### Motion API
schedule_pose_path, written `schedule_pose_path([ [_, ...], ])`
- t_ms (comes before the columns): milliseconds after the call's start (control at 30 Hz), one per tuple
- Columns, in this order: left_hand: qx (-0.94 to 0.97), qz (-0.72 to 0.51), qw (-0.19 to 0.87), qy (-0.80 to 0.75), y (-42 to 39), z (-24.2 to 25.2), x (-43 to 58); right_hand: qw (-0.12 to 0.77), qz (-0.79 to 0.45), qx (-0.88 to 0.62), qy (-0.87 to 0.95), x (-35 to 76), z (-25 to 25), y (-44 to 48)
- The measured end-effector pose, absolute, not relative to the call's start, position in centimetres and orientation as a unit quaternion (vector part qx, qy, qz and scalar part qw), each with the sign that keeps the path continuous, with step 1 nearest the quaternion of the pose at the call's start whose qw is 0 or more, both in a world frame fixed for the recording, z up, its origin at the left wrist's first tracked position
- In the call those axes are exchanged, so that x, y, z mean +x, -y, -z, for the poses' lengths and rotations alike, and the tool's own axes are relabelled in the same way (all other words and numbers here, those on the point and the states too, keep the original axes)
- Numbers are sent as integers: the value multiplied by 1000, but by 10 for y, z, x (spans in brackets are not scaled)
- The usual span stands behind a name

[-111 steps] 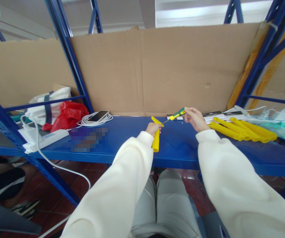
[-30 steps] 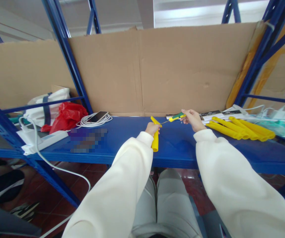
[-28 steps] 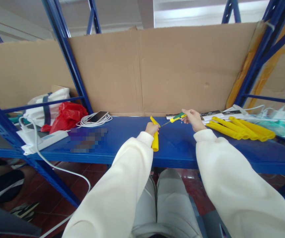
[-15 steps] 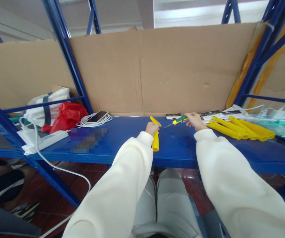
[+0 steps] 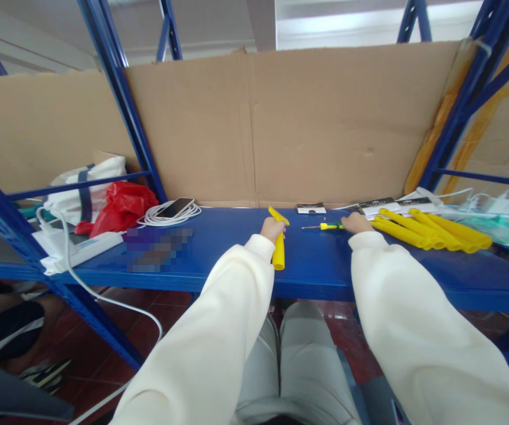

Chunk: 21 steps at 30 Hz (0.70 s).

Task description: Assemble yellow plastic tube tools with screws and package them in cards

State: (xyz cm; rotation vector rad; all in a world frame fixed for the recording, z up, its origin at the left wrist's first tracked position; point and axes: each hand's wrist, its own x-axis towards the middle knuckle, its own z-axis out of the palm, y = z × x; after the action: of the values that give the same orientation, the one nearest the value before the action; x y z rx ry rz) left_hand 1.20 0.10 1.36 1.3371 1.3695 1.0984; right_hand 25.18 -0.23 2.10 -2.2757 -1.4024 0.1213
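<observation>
My left hand (image 5: 273,229) is closed around a yellow tube-like piece (image 5: 278,255), held tilted above the blue shelf; a flared part sticks out past my fingers at its top. To the right, my right hand (image 5: 356,223) is closed at the end of a screwdriver (image 5: 329,226) with a yellow and green handle. Its thin shaft points left, towards the yellow piece, and it lies low, close to the shelf surface. My fingertips on the handle are partly hidden. Just behind the screwdriver is a small black-and-white card (image 5: 311,208).
Several yellow tubes (image 5: 431,230) lie right of my right hand, before white packets and cables. On the left are a phone (image 5: 177,208) on coiled white cable, a red plastic bag (image 5: 119,206) and a power strip (image 5: 90,249). Cardboard (image 5: 325,124) walls the back of the blue shelf (image 5: 237,260).
My right hand has turned and lowered the screwdriver, shifting slightly right; the shaft now lies nearly level. The card behind shows fully. My left hand stays on the yellow piece.
</observation>
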Motion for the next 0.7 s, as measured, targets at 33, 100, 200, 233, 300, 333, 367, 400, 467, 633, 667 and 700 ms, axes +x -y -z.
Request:
schedule_pose_path([
  [33, 541, -444, 451, -553, -1, -13, 12, 216, -46, -835, 504, 251, -22, 4],
  [100, 542, -443, 451, -554, -2, -13, 12, 203, -41, -840, 502, 250, -23, 7],
  [200, 543, -441, 450, -555, -2, -13, 12, 207, -5, -824, 527, 246, -24, 9],
  [233, 544, -441, 450, -554, -2, -13, 12, 209, 10, -814, 542, 245, -24, 9],
  [300, 546, -440, 451, -552, -1, -13, 12, 210, 37, -794, 569, 241, -23, 8],
  [333, 546, -440, 451, -552, -1, -14, 12, 207, 45, -789, 576, 240, -22, 8],
  [367, 547, -439, 451, -552, 0, -14, 12, 201, 47, -789, 579, 239, -22, 7],
  [400, 547, -438, 452, -553, 0, -15, 12, 193, 43, -792, 578, 238, -21, 6],
  [467, 545, -436, 455, -554, 1, -16, 12, 172, 22, -798, 577, 238, -18, 4],
  [633, 548, -431, 468, -543, 7, -17, 13, 173, -10, -791, 587, 245, -11, -7],
  [667, 552, -431, 467, -539, 8, -17, 13, 178, -11, -789, 588, 247, -9, -11],
  [700, 557, -431, 466, -536, 8, -18, 13, 187, -6, -782, 594, 249, -6, -16],
])
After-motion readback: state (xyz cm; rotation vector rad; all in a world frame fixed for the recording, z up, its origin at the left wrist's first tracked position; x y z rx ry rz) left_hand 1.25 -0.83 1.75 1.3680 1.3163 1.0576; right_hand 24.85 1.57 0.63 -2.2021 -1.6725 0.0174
